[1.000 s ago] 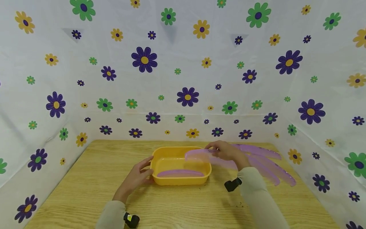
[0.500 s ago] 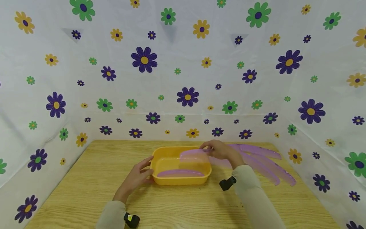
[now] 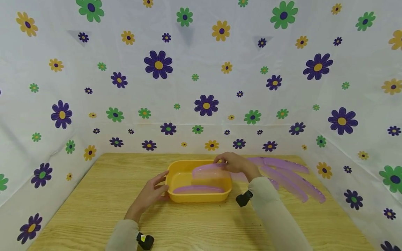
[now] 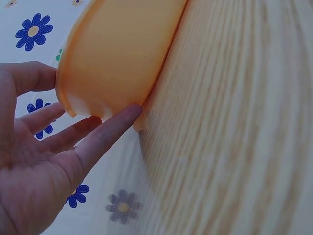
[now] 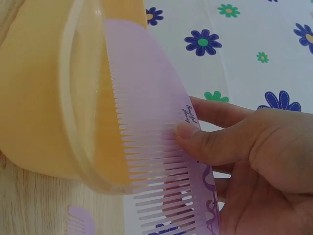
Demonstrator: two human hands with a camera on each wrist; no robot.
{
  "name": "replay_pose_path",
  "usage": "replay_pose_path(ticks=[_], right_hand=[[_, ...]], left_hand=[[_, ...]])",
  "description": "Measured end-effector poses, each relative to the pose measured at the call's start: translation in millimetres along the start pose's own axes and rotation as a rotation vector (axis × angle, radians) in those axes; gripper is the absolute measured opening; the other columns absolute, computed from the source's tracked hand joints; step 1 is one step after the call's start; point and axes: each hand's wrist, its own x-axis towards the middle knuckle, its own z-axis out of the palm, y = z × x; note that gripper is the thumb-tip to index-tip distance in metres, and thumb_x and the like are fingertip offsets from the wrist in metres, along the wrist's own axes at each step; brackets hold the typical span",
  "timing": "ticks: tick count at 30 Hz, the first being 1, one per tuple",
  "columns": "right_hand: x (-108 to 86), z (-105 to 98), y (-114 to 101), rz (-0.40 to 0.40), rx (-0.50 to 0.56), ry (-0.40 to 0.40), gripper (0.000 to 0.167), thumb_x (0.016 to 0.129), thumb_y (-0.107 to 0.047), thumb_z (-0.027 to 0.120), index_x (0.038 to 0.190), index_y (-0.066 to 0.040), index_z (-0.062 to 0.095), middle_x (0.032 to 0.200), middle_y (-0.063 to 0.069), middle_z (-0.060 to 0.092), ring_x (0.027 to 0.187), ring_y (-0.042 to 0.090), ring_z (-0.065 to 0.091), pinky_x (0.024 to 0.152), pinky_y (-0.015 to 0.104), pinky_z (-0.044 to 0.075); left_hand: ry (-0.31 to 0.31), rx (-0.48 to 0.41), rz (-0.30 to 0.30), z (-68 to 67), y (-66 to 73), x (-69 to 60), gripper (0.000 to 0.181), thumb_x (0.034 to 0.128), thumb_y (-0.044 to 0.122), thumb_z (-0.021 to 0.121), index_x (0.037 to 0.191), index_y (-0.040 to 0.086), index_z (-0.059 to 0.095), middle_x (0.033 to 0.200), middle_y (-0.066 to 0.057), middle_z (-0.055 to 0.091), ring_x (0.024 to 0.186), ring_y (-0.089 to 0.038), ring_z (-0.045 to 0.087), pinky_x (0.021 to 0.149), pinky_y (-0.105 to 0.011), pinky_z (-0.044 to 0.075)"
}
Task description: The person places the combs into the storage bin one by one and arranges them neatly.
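The person's 2 sleeves (image 3: 122, 233) entered at the bottom of the frame, above the wooden table (image 3: 188, 226). At center, the yellow tray (image 3: 201, 199) stood with its long axis left to right. 1 lilac comb (image 3: 198, 190) lay along its near inner side, parallel to that axis.

The left hand (image 3: 150, 197) reached up from the lower left, digits spread, fingertips in contact with the tray's left end. In the left wrist view, the topmost digit met the rim.

The held comb (image 3: 203, 170) was positioned farther back, over the tray's right half. Its long axis ran left to right; the rounded, fine-toothed end pointed left, spine up, teeth down. The right hand (image 3: 237, 165) approached from the right, back upward, fingers directed left. It pinched the comb by the spine: thumb on the face beside the printed lettering (image 5: 189, 114), fingers behind. The fine-toothed end projected left of the grip. Contact between comb and rim could not be determined.

At least 3 loose combs (image 3: 287, 165) lay at right, beyond the wrist. A flower-print sheet (image 3: 251, 90) formed the background.
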Motion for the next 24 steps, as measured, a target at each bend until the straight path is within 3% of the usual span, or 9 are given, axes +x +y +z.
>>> replay_pose_path(ticks=[7, 15, 24], right_hand=[[10.2, -3, -6, -0.035, -0.050, -0.037, 0.032, 0.097, 0.005, 0.058, 0.122, -0.009, 0.071, 0.118, 0.013, 0.068, 0.104, 0.027, 0.059, 0.103, 0.046, 0.055], [22.5, -4, -15, 0.084, -0.029, -0.093, 0.035, 0.097, 0.003, 0.060, 0.123, -0.018, 0.071, 0.113, 0.008, 0.065, 0.101, 0.023, 0.057, 0.095, 0.037, 0.060], [33.2, -6, -33, 0.170, 0.027, -0.122, 0.038, 0.097, 0.004, 0.063, 0.125, -0.019, 0.071, 0.111, 0.009, 0.066, 0.096, 0.024, 0.060, 0.087, 0.032, 0.063]], left_hand=[[-0.008, -0.006, 0.012, -0.4, 0.2, 1.3, 0.065, 0.1029, 0.013, 0.058, 0.162, 0.012, 0.032, 0.162, -0.027, 0.036, 0.134, -0.045, 0.057, 0.093, -0.046, 0.063], [-0.023, -0.010, 0.022, -1.6, -2.0, 1.6, 0.065, 0.1030, 0.013, 0.057, 0.162, 0.011, 0.031, 0.162, -0.028, 0.035, 0.134, -0.045, 0.058, 0.093, -0.045, 0.063], [-0.022, -0.009, 0.036, -1.9, -4.5, 3.0, 0.063, 0.1037, 0.011, 0.056, 0.162, 0.011, 0.032, 0.161, -0.029, 0.037, 0.133, -0.046, 0.058, 0.092, -0.045, 0.063]])
